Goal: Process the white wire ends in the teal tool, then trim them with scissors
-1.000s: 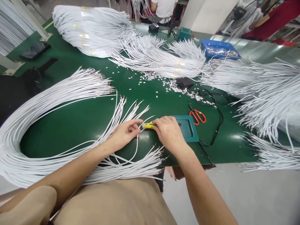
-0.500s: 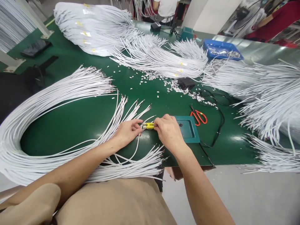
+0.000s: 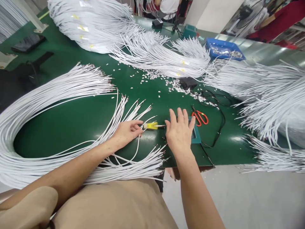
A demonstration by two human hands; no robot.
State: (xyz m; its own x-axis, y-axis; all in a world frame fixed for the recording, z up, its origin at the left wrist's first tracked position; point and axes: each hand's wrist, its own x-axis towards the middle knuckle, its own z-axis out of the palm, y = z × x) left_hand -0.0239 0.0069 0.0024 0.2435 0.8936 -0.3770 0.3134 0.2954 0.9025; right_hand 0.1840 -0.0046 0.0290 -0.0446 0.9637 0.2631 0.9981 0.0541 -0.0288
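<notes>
A green bench [image 3: 78, 121] lay heaped with white wire bundles [image 3: 47, 105] around both hands. The left hand [image 3: 126, 132] pinched a yellow-tipped wire end [image 3: 152, 126]; the right hand [image 3: 180, 132] hovered flat, fingers spread, empty, over a teal tray [image 3: 196, 135], beside red scissors [image 3: 200, 117].

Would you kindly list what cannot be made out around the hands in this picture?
- Teal tray: mostly hidden by the right hand, head view.
- Yellow piece: too small to identify, its near end covered by the left hand.
- Blue bin contents: too small.
</notes>
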